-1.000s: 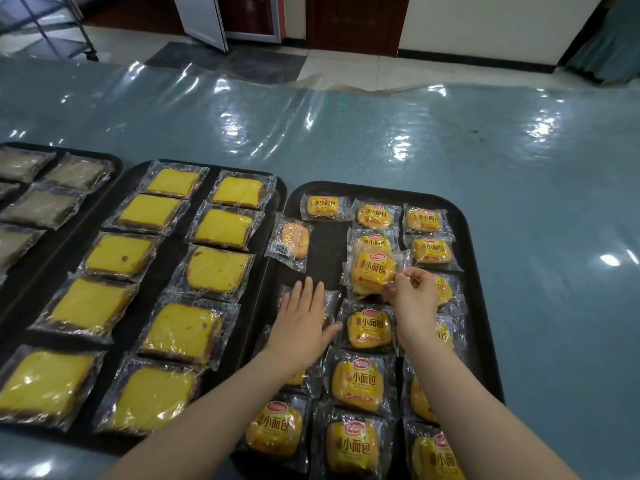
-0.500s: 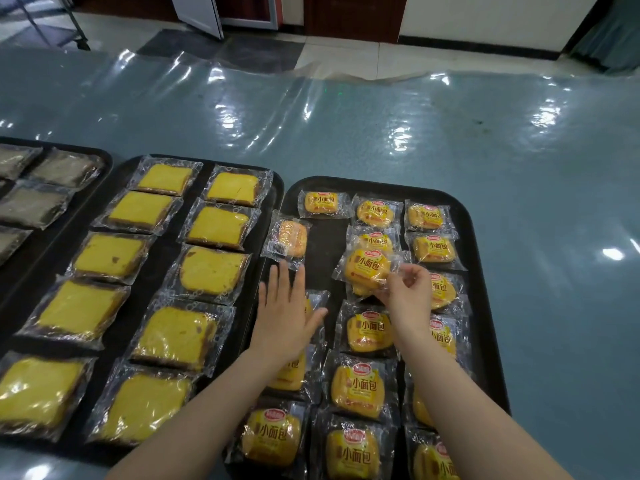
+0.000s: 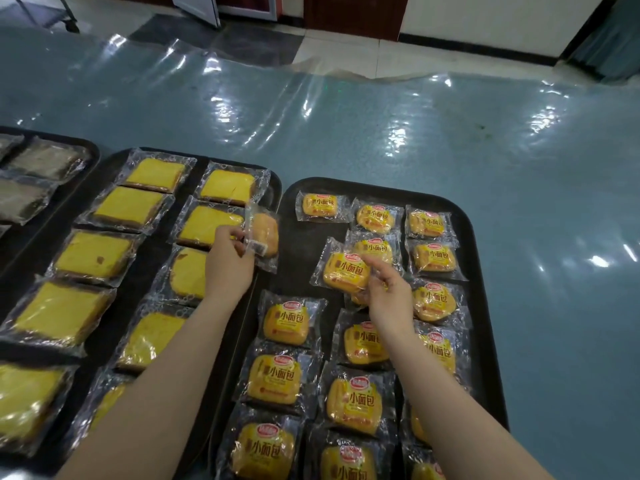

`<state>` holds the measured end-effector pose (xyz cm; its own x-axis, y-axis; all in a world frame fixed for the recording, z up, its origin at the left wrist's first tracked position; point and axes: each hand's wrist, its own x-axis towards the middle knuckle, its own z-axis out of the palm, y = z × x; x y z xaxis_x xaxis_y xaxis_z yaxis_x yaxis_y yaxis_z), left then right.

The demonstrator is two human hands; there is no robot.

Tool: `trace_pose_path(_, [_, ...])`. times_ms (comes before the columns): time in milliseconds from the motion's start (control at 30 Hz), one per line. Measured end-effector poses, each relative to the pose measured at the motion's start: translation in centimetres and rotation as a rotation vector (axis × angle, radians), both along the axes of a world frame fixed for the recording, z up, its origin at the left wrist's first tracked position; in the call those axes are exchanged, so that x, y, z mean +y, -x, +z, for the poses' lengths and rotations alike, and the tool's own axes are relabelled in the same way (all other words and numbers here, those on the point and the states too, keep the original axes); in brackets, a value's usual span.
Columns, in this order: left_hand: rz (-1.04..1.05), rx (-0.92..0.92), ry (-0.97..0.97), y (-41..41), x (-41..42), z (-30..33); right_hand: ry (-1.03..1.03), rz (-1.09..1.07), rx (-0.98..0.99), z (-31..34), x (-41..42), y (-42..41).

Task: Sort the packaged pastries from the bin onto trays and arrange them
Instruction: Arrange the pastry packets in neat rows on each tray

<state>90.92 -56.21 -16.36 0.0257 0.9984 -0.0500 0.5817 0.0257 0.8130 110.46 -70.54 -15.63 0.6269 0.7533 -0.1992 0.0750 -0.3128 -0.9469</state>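
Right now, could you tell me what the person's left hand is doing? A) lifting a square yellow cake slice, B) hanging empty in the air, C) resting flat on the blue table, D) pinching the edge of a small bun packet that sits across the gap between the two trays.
D: the left hand pinches the clear wrapper edge of the small bun packet between the cake tray and the bun tray.

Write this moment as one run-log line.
left hand: pinches stray bun packet | right hand: holds bun packet over right tray | phase: arranging
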Motion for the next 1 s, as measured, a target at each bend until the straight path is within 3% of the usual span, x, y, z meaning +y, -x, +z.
trace_pose_path(200, [0.144, -0.231, -0.015, 4.3, -1.1, 1.7, 0.045, 0.205, 0.03, -0.7, 3.2, 3.7])
trace_pose_path(333, [0.179, -0.323, -0.025, 6.5, -2.0, 1.9, 0.318, 0.37, -0.442, -1.7, 4.4, 5.5])
trace_pose_path(400, [0.187, -0.337, -0.025, 7.3, -2.4, 2.0, 0.299, 0.455, -0.722, -2.0, 4.6, 6.3])
trace_pose_path(467, [0.189, -0.32, -0.036, 7.6, -2.7, 2.1, 0.297, 0.614, -0.845, -2.4, 4.9, 7.1])
trace_pose_path(600, [0.175, -0.297, -0.052, 7.5, -3.2, 2.5, 0.449, 0.809, -0.921, -3.3, 5.6, 7.5])
trace_pose_path(800, [0.098, -0.305, -0.089, 7.0, -3.8, 3.0, 0.514, 0.961, -0.988, -3.5, 4.3, 7.7])
trace_pose_path(900, [0.045, -0.287, -0.092, 6.0, -4.2, 3.3, 0.534, 0.933, -0.87, -2.0, 5.1, 7.5])
trace_pose_path(1000, [-0.013, -0.25, -0.104, 5.4, -4.4, 3.7, 0.366, 0.745, -0.841, -0.5, 5.2, 7.6])
